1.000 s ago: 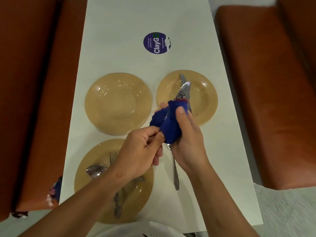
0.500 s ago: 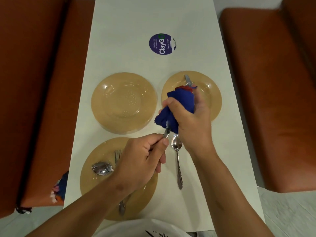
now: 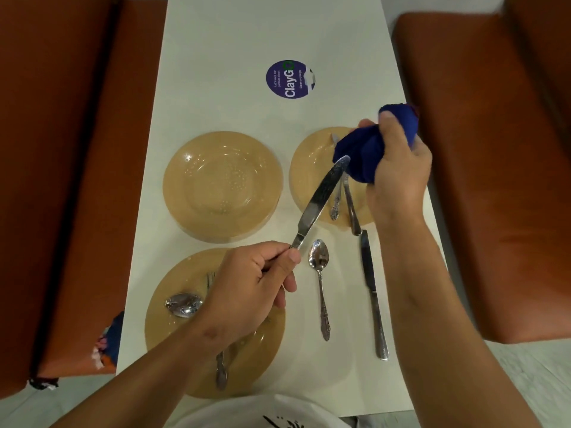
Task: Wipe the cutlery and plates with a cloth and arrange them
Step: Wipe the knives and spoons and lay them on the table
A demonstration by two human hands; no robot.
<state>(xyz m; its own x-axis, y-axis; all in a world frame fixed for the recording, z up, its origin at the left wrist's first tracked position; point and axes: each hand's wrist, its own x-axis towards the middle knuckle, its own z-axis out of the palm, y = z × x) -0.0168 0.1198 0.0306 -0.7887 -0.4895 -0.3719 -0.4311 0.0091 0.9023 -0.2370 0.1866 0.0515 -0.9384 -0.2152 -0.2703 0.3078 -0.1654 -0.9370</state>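
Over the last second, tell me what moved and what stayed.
The right hand drew the cloth up the knife and off its tip, so the blade is bare. The left hand kept its hold on the handle. The plates, spoon and second knife stayed put.

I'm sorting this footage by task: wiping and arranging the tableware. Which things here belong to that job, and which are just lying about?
Part of the job:
- blue cloth in the right hand
- knife in the left hand
- three amber plates
- spoon and second knife on the table

Just lying about:
- round purple sticker
- orange benches
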